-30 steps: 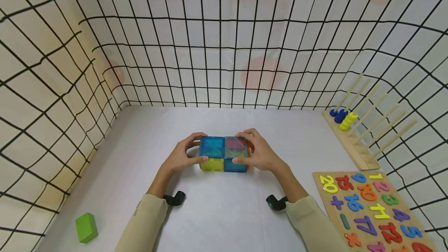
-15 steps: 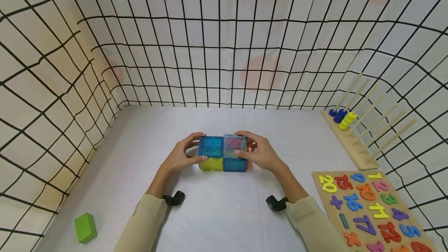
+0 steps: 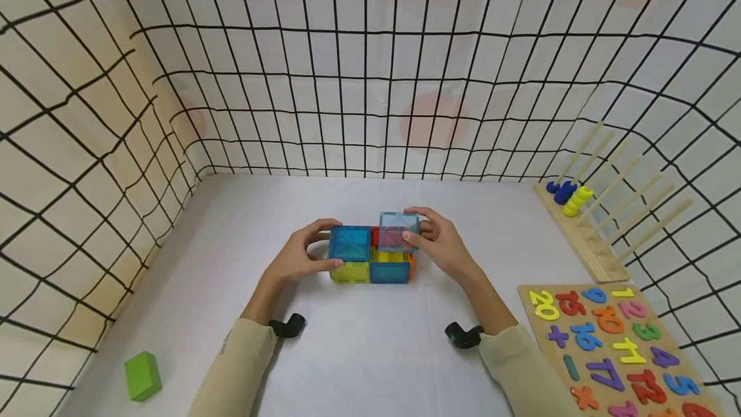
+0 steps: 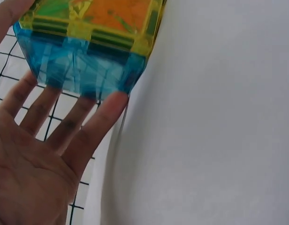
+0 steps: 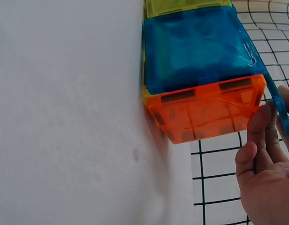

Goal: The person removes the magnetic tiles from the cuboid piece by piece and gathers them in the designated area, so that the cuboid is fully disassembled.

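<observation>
A two-cell box of see-through magnetic tiles (image 3: 350, 272) stands on the white tabletop, yellow and blue in front, a blue tile on its left top. My left hand (image 3: 293, 257) holds the box's left end, thumb at the front edge and fingers at the back. In the left wrist view the fingertips touch its blue side (image 4: 83, 65). My right hand (image 3: 444, 250) pinches a light blue square tile (image 3: 396, 221) by its right edge, raised over the uncovered right cell. Red and yellow walls show inside that cell. An orange tile (image 5: 205, 115) forms the right end.
A wooden peg rack (image 3: 585, 237) with blue and yellow beads stands at the right. Before it lies a number puzzle board (image 3: 590, 365). A green block (image 3: 142, 376) sits at the front left. Black wire mesh (image 3: 379, 76) surrounds the tabletop.
The light blue tile has come off the right top of the box, lifted back and to the right by my right hand. My left hand has stayed at the left end.
</observation>
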`<state>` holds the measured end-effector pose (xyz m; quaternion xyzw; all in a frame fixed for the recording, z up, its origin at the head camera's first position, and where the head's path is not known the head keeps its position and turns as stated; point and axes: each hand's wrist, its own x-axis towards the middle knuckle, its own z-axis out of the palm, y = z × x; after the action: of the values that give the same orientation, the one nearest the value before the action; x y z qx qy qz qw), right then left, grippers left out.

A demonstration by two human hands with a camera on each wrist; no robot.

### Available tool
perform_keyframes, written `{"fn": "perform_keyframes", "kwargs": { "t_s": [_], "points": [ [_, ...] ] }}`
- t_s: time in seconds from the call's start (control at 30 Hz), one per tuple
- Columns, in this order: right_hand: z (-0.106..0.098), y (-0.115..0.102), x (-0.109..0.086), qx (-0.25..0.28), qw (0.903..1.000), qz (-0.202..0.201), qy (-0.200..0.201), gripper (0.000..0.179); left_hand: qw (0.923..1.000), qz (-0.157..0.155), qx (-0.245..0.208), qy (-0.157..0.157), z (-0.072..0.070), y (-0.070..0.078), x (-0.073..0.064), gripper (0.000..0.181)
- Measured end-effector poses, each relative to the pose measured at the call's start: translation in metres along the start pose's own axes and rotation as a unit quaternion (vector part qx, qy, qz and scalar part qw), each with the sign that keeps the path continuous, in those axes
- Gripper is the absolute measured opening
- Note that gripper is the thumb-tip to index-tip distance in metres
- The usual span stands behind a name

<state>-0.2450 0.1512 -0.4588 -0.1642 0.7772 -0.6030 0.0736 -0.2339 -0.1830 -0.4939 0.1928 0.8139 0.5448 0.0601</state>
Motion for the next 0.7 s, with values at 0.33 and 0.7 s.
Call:
{"fn": "perform_keyframes", "kwargs": {
  "t_s": [0.33, 0.7],
  "points": [
    [-0.009, -0.002, 0.004, 0.065, 0.997, 0.02, 0.037, 0.055, 0.9998, -0.01, -0.001, -0.018, -0.013, -0.003, 0.002, 0.071],
    [-0.026, 0.008, 0.026, 0.048, 0.9945, 0.02, 0.091, 0.059, 0.9998, -0.017, -0.006, -0.01, -0.032, -0.007, -0.007, 0.073]
  ]
}}
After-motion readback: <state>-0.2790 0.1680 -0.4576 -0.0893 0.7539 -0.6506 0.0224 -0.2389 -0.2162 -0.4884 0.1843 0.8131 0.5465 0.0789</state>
